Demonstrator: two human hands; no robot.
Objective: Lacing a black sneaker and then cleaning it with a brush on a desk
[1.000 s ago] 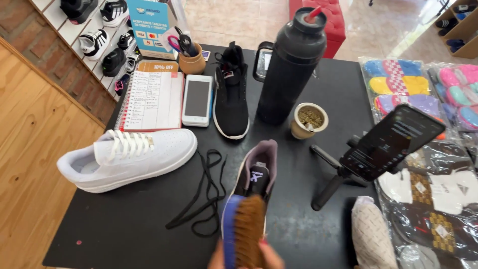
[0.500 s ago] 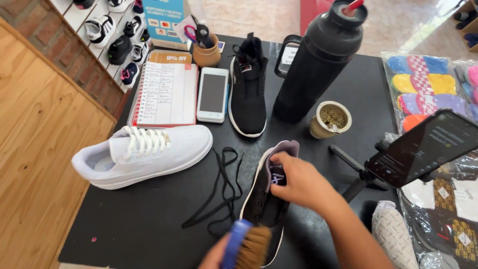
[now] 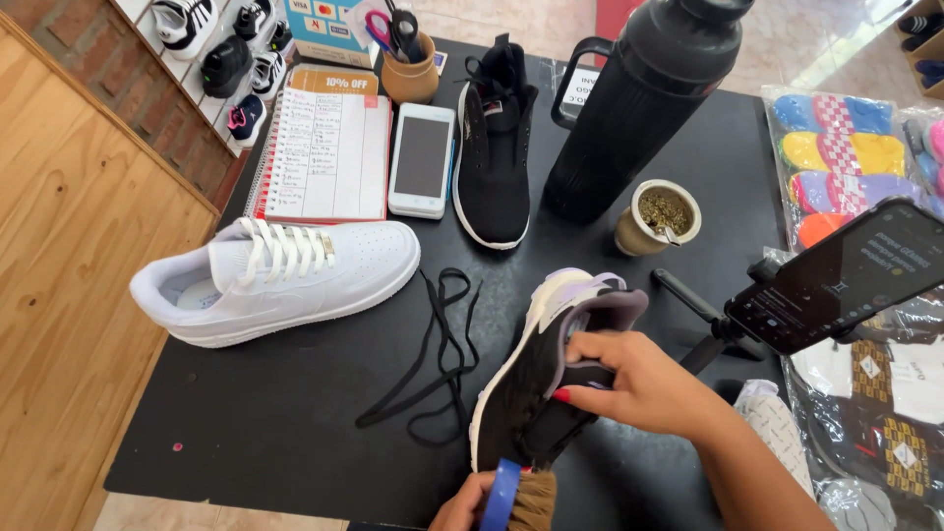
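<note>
My right hand [image 3: 644, 385] grips the tongue and collar of a black and lilac sneaker [image 3: 536, 379] that lies tilted on its side on the black table [image 3: 295, 423]. My left hand [image 3: 462, 506] shows at the bottom edge, closed around a brush with a blue handle and tan bristles [image 3: 516, 497], right at the sneaker's toe. A loose black shoelace [image 3: 433, 359] lies just left of the sneaker.
A white sneaker [image 3: 280, 275] lies to the left. Behind are a notebook [image 3: 324, 147], a white phone [image 3: 421, 159], a black sneaker [image 3: 495, 138], a big black bottle [image 3: 639, 98], a mate cup [image 3: 659, 216] and a pencil pot [image 3: 408, 69]. A phone on a tripod [image 3: 846, 280] and packed socks [image 3: 846, 157] stand right.
My right hand came in and took hold of the lilac sneaker, tipping it onto its side. The brush in my left hand dropped lower toward the frame's bottom edge.
</note>
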